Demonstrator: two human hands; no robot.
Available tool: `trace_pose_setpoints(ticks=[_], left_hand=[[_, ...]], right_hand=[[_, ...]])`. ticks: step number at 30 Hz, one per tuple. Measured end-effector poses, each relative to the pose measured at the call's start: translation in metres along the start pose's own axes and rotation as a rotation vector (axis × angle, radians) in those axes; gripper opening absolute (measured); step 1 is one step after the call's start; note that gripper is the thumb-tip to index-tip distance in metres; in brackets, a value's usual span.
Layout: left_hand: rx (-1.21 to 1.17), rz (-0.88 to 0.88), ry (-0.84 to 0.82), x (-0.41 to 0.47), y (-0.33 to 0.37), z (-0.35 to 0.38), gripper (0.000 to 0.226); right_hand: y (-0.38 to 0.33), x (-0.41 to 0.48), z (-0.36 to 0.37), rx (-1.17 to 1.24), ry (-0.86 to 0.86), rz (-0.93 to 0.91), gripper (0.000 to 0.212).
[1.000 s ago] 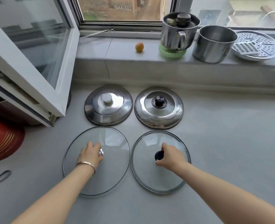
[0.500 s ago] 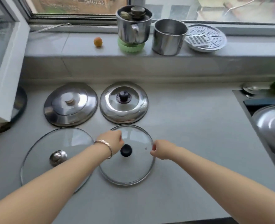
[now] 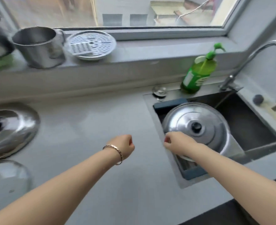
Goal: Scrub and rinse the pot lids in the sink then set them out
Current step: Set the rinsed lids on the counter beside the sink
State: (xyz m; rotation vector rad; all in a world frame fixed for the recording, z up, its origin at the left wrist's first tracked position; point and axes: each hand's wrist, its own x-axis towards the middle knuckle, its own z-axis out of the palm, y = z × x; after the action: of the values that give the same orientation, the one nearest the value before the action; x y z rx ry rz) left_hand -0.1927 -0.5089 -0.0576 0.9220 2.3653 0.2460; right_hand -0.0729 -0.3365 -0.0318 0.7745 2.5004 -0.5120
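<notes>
A domed steel lid [image 3: 205, 117] with a black knob lies tilted in the sink [image 3: 262, 127], on top of what looks like a steel pot. My right hand [image 3: 177, 142] hovers at the sink's left edge, just over the lid's near rim, fingers curled, nothing visible in them. Over the bare counter my left hand [image 3: 123, 145], with a bracelet at the wrist, is curled and holds nothing. At the far left of the counter lie another steel lid [image 3: 15, 127] and, nearer me, a glass lid [image 3: 7, 176], both cut off by the frame edge.
A curved faucet [image 3: 263, 51] stands behind the sink, with a green soap bottle [image 3: 198, 73] and a drain plug [image 3: 159, 91] beside it. On the windowsill are a steel pot [image 3: 38, 46] and a round grater disc [image 3: 91, 44]. A dark blue tray edge [image 3: 169, 103] shows inside the sink.
Both hands have let go of the glass lids' knobs and moved right. My view swung right to the sink, and my right hand now reaches the steel lid there.
</notes>
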Motion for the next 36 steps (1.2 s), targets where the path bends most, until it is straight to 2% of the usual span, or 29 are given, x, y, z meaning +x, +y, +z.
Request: trace_pose_setpoints(ticks=[5, 7, 11, 15, 18, 22, 27, 32, 34, 36], left_hand=[[-0.064, -0.024, 0.001, 0.055, 0.119, 0.025, 0.024], [-0.123, -0.005, 0.001, 0.076, 0.160, 0.036, 0.031], [-0.145, 0.024, -0.009, 0.121, 0.226, 0.058, 0.053], [-0.130, -0.034, -0.065, 0.154, 0.265, 0.083, 0.046], [-0.181, -0.072, -0.060, 0.169, 0.274, 0.095, 0.035], [-0.186, -0.014, -0.022, 0.174, 0.276, 0.092, 0.023], [-0.302, 0.022, 0.155, 0.162, 0.274, 0.061, 0.018], [-0.659, -0.014, 0.209, 0.145, 0.248, 0.022, 0.003], [-0.770, -0.059, 0.262, 0.140, 0.233, 0.011, 0.012], [-0.812, -0.084, 0.312, 0.139, 0.217, 0.004, 0.006]], right_hand=[[0.122, 0.009, -0.040, 0.069, 0.072, 0.075, 0.019], [0.157, 0.011, -0.047, 0.082, 0.092, 0.098, 0.019], [0.212, 0.012, -0.049, 0.083, 0.109, 0.143, 0.017], [0.247, 0.015, -0.045, 0.126, 0.150, 0.182, 0.016], [0.266, 0.019, -0.043, 0.178, 0.182, 0.213, 0.015], [0.288, 0.019, -0.048, 0.209, 0.274, 0.287, 0.016], [0.308, 0.016, -0.073, 0.340, 0.478, 0.344, 0.017], [0.302, 0.040, -0.077, 0.355, 0.359, 0.309, 0.019], [0.284, 0.054, -0.070, 0.298, 0.277, 0.192, 0.023], [0.261, 0.070, -0.056, 0.234, 0.179, 0.059, 0.030]])
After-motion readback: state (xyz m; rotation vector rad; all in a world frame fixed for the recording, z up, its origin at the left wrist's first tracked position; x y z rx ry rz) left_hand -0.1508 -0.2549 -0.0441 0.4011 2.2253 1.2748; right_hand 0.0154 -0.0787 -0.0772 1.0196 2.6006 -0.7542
